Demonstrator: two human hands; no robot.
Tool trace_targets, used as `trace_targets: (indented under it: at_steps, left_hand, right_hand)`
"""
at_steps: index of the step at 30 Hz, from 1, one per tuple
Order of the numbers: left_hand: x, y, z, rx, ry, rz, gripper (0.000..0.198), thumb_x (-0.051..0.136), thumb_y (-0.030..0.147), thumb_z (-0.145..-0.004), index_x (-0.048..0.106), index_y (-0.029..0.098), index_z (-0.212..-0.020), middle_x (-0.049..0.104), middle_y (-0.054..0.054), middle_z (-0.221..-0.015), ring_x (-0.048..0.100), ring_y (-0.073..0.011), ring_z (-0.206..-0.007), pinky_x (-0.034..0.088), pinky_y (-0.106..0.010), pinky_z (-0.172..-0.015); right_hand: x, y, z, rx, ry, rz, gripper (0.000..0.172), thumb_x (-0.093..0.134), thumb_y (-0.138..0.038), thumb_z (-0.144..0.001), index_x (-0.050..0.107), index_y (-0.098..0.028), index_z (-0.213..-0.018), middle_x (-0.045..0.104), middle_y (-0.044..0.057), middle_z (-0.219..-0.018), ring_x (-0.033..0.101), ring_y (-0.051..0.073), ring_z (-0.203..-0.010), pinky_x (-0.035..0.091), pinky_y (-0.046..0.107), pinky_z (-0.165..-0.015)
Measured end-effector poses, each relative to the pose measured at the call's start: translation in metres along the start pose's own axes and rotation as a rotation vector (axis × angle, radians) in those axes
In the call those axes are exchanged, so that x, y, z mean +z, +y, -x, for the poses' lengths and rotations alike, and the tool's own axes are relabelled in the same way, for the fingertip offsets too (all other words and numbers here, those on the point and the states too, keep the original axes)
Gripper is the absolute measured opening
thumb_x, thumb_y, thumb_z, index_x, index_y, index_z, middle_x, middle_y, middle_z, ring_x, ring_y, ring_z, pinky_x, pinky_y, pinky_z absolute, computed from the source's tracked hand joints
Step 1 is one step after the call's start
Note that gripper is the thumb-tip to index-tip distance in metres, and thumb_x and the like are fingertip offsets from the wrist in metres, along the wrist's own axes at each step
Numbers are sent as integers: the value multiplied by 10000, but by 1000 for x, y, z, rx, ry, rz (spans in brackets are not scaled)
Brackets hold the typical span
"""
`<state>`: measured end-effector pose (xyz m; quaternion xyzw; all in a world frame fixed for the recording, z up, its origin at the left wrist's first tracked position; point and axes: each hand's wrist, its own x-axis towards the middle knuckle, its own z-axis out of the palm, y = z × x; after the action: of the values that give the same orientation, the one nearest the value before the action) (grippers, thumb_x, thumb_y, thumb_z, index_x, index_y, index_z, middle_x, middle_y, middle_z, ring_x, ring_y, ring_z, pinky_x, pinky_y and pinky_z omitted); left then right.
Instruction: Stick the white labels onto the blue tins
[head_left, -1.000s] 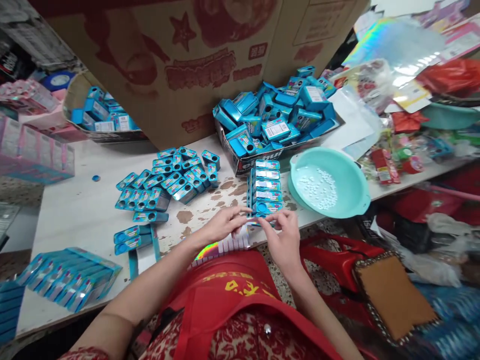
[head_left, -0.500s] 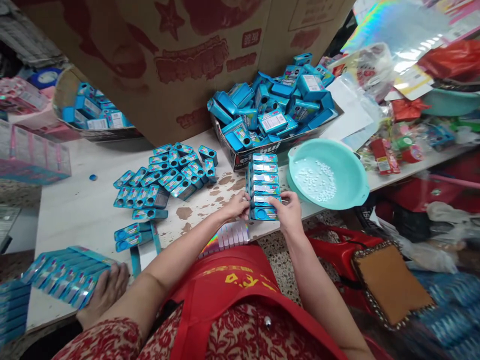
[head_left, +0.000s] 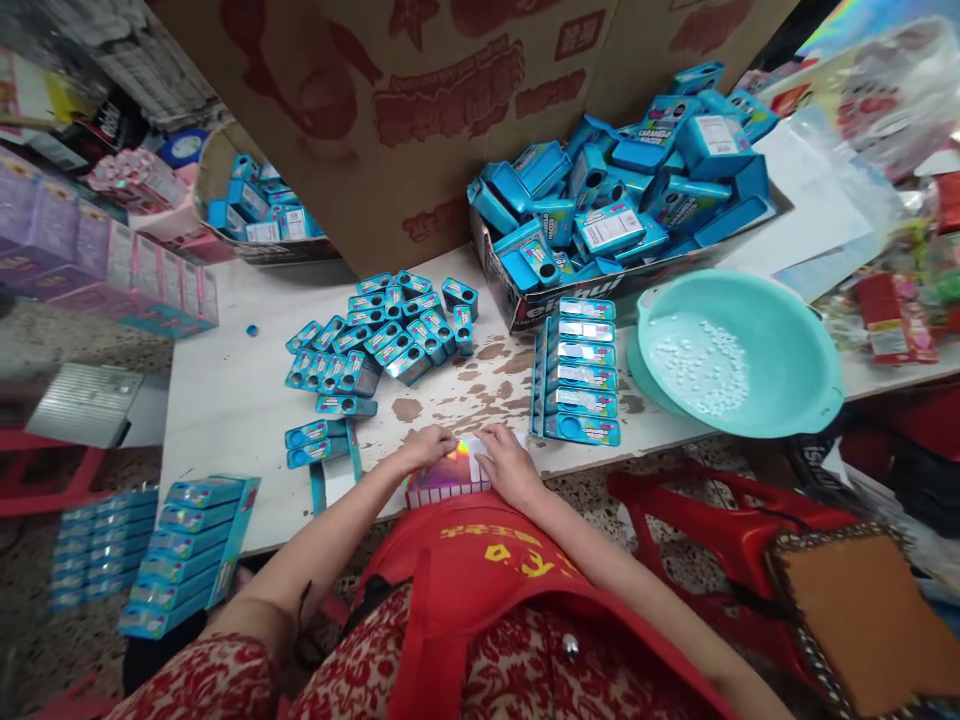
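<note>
My left hand (head_left: 420, 452) and my right hand (head_left: 504, 462) rest at the near edge of the white table (head_left: 225, 400), fingers curled on a shiny holographic sheet of small labels (head_left: 456, 470) that lies between them. Right of my right hand stands a neat stack of blue tins (head_left: 577, 372), several high, untouched. A loose cluster of blue tins (head_left: 375, 335) lies further back on the left. An open carton piled with blue tins (head_left: 615, 200) sits behind the stack.
A teal basin (head_left: 739, 350) with small white pellets sits at the right. A big cardboard box (head_left: 420, 90) stands at the back. A filled blue display tray (head_left: 191, 550) hangs off the table's left corner. Red stool (head_left: 705, 530) on my right.
Both hands left the blue tin stack and came back toward me onto the holographic sheet. The view shifted, so the table sits further right in the picture.
</note>
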<state>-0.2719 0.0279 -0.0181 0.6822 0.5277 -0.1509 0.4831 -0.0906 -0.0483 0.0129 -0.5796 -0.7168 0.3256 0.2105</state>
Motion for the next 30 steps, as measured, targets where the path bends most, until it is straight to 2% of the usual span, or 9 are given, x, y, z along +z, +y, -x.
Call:
trace_targets:
  at_steps: [4, 10, 15, 18, 21, 24, 26, 28, 30]
  left_hand:
    - [1, 1, -3, -34, 69, 36, 194, 501, 302, -723, 642, 171, -744, 518, 27, -566, 464, -132, -584, 313, -228, -550]
    - [2, -2, -7, -56, 108, 68, 141, 534, 211, -684, 662, 164, -718, 549, 21, -590, 484, -132, -606, 328, -226, -573]
    - [2, 1, -9, -56, 124, 79, 136, 538, 176, -690, 668, 153, -722, 587, 4, -615, 522, -152, -635, 371, -243, -617]
    - [-1, 6, -1, -42, 172, 73, 184, 515, 226, -753, 676, 151, -803, 649, -38, -749, 561, -185, -756, 409, -274, -713]
    - [-4, 15, 18, 181, 224, 203, 308, 489, 344, -817, 641, 180, -1028, 653, -67, -1036, 546, -205, -980, 409, -297, -846]
    - [-4, 30, 38, 400, 44, 392, 340, 568, 408, -771, 620, 185, -1022, 652, -36, -967, 562, -181, -901, 430, -270, -787]
    - [-6, 43, 48, 399, -92, 443, 264, 543, 415, -794, 615, 168, -854, 620, 2, -767, 552, -141, -724, 422, -239, -681]
    - [-12, 62, 55, 408, -141, 455, 291, 464, 415, -852, 584, 165, -763, 561, 21, -658, 512, -114, -626, 399, -223, -620]
    - [-22, 84, 60, 467, -145, 434, 278, 439, 409, -874, 588, 177, -836, 543, 24, -666, 493, -105, -609, 387, -217, -603]
  right_hand:
    - [26, 14, -17, -35, -233, 163, 438, 587, -159, -810, 525, -185, -1243, 533, 141, -1251, 500, 266, -1135, 462, 414, -926]
    - [26, 15, -13, -125, -311, 223, 333, 567, -120, -812, 602, -214, -1129, 545, 102, -1288, 519, 259, -1112, 451, 396, -912]
    - [23, 13, -17, -69, -229, 218, 66, 590, -183, -827, 636, -191, -873, 633, 106, -1065, 547, 238, -1009, 450, 347, -821]
    - [16, 6, -16, -9, -208, 222, 59, 559, -181, -848, 605, -192, -812, 642, 67, -868, 569, 206, -877, 437, 303, -745]
    - [-1, -4, -5, 72, -117, 136, 72, 539, -166, -847, 570, -195, -789, 628, 36, -813, 573, 178, -794, 421, 270, -686]
    - [-27, -17, 10, 106, 1, 19, 95, 511, -185, -857, 550, -204, -772, 615, 11, -746, 568, 160, -707, 412, 260, -642]
    - [-44, -26, 20, 115, 91, -31, 122, 493, -220, -872, 545, -208, -763, 613, 9, -732, 561, 153, -674, 412, 259, -621]
    - [-61, -34, 30, 150, 207, -50, 147, 483, -259, -887, 547, -208, -764, 613, 15, -735, 558, 154, -669, 418, 264, -616]
    - [-77, -39, 38, 195, 337, -37, 160, 483, -290, -894, 556, -211, -776, 606, 18, -743, 556, 162, -699, 429, 278, -644]
